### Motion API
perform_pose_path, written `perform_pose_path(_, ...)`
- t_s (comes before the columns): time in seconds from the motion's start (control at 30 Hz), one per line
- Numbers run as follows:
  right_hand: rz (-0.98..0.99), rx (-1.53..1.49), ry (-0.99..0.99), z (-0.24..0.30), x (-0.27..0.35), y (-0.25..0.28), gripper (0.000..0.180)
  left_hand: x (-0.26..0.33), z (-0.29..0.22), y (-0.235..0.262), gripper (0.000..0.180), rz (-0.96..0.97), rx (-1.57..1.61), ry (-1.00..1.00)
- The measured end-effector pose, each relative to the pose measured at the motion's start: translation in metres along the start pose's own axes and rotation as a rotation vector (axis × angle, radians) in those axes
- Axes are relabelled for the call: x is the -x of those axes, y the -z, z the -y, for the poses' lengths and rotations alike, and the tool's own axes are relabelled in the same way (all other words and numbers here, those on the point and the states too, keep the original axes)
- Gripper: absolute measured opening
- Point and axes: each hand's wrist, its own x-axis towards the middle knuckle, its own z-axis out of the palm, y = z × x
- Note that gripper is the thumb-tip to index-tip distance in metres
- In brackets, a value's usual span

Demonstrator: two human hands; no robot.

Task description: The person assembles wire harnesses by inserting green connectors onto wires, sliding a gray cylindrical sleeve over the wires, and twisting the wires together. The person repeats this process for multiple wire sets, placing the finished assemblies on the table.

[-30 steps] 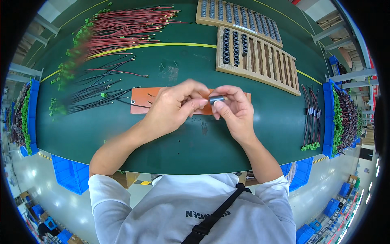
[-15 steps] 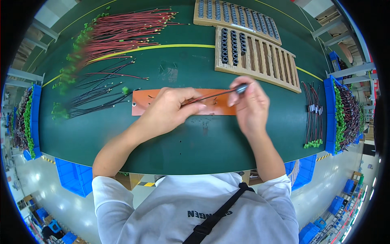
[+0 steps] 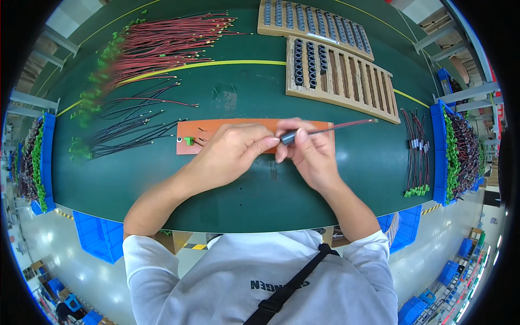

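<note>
Over the orange strip board (image 3: 185, 129), my right hand (image 3: 317, 160) grips a dark grey cylindrical ferrite core (image 3: 288, 137) between thumb and fingers. A red and black wire pair (image 3: 352, 124) passes through the core, its free ends stretching out to the right. My left hand (image 3: 225, 154) is closed, thumb and forefinger pinching the wires at the core's left end. By the left wrist a green connector (image 3: 189, 141) shows over the board, with a short bit of wire running under the hand. The wires inside my left hand are hidden.
Red wires (image 3: 168, 40) and black wires (image 3: 127, 132) with green connectors lie at left. Far right of centre are a partly filled wooden rack (image 3: 346, 81) and a full tray of cores (image 3: 314, 21). Finished-looking cables (image 3: 418, 154) and a blue bin (image 3: 440, 157) are at right.
The core has moved left along the wires to meet my left fingers, my right hand with it. The wire ends now stick out to the right, and the green connector has shifted down and right.
</note>
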Motion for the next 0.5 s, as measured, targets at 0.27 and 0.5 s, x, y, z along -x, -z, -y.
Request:
perform_pose_path(0.27, -0.042, 0.089, 0.228, 0.027, -0.005, 0.024, 0.034, 0.010, -0.007, 0.023, 0.024, 0.016, -0.066, 0.144)
perform_pose_path(0.5, 0.174, 0.131, -0.095, 0.004, -0.003, -0.007, 0.034, 0.026, -0.009, 0.026, 0.016, 0.027, -0.203, -0.067)
